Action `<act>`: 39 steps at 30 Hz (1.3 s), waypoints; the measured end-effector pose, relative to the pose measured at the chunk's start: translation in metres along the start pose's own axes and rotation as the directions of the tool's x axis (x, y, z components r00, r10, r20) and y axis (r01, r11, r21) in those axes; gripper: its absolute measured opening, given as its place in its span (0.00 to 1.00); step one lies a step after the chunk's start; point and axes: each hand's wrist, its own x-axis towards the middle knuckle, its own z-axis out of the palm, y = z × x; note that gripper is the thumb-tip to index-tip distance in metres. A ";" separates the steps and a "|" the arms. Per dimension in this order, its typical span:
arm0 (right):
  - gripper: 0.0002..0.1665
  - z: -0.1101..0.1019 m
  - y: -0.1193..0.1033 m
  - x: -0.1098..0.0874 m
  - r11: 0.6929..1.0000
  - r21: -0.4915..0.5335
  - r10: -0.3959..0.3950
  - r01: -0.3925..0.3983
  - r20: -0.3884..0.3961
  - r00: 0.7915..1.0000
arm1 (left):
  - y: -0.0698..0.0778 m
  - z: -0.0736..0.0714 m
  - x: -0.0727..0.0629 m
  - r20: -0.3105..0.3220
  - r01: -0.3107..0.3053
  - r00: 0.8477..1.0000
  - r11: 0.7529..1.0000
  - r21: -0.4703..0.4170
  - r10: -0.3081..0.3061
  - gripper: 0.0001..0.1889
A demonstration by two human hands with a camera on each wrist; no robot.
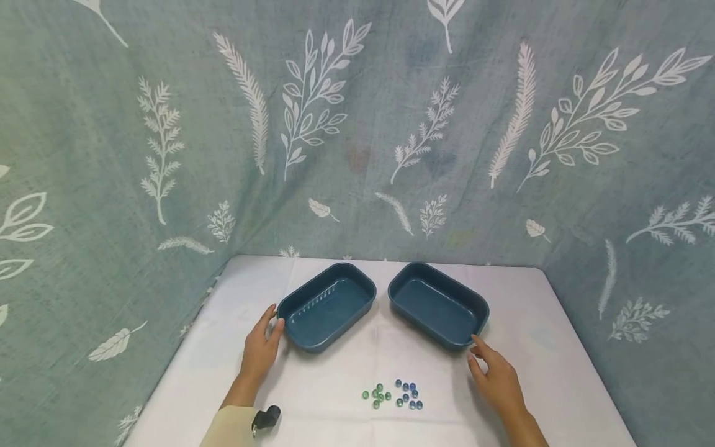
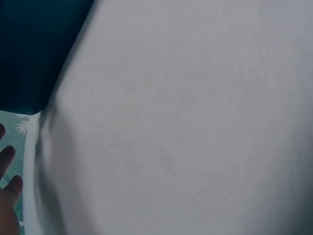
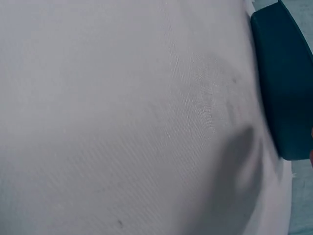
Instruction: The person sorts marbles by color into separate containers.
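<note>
Two dark teal rectangular dishes stand on the white table, angled away from each other. By the near-left end of the left dish (image 1: pixel 326 313) is my left hand (image 1: pixel 261 347), thumb and fingers spread apart at its rim. The left wrist view shows those fingers (image 2: pixel 7 159) a little apart from the dish (image 2: pixel 36 54). At the near-right corner of the right dish (image 1: pixel 438 304), my right hand (image 1: pixel 497 379) has its index fingertip at the rim and its thumb lower down. Only a sliver of that hand's fingers shows in the right wrist view, beside the dish (image 3: pixel 286 83).
Several green glass marbles (image 1: pixel 376 404) lie in a loose group in front of the dishes, with several blue marbles (image 1: pixel 412 405) just right of them. A black strapped device (image 1: pixel 267 417) sits at my left sleeve. Leaf-patterned cloth (image 1: pixel 357 124) hangs behind the table (image 1: pixel 424 431) and along both sides.
</note>
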 end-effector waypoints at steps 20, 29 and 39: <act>0.23 0.022 -0.016 0.004 0.983 0.156 0.077 -0.102 0.159 0.984 | -0.006 0.022 0.003 -0.064 0.042 0.997 0.999 -0.013 -0.043 0.31; 0.19 0.034 -0.031 -0.002 0.976 0.167 0.102 -0.139 0.212 0.972 | -0.015 0.016 -0.007 -0.116 0.014 0.993 0.999 0.043 -0.009 0.29; 0.18 0.043 -0.033 -0.006 0.967 0.159 0.128 -0.197 0.367 0.921 | -0.008 0.020 -0.005 -0.085 0.009 0.996 0.997 0.083 -0.002 0.30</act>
